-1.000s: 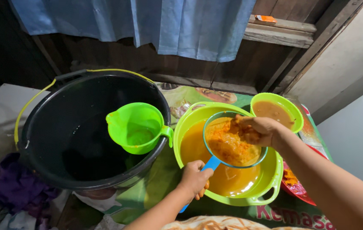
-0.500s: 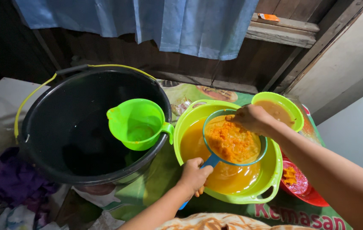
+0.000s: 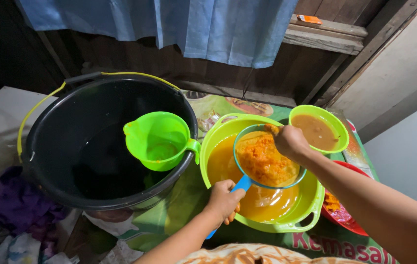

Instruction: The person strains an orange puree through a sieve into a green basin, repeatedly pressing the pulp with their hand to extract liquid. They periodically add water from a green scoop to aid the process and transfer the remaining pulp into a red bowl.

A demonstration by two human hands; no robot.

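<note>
My left hand [image 3: 224,199] grips the blue handle of a round strainer [image 3: 241,183], holding it over a lime-green basin [image 3: 311,200] of orange liquid. Orange pulp [image 3: 262,161] fills the strainer. My right hand [image 3: 290,142] is closed at the strainer's far rim, pinching a bit of the pulp. A small lime-green bowl [image 3: 338,128] with brownish liquid stands just beyond that hand.
A large black bucket [image 3: 71,190] with a yellow handle stands at the left, holding dark water and a green scoop jug [image 3: 162,142]. A red plate [image 3: 338,212] peeks out at the right. Blue cloth [image 3: 208,24] hangs on the wooden wall. Crumpled cloth [image 3: 8,210] lies lower left.
My right hand has moved from the middle of the pulp back to the strainer's far rim. The left hand keeps holding the handle.
</note>
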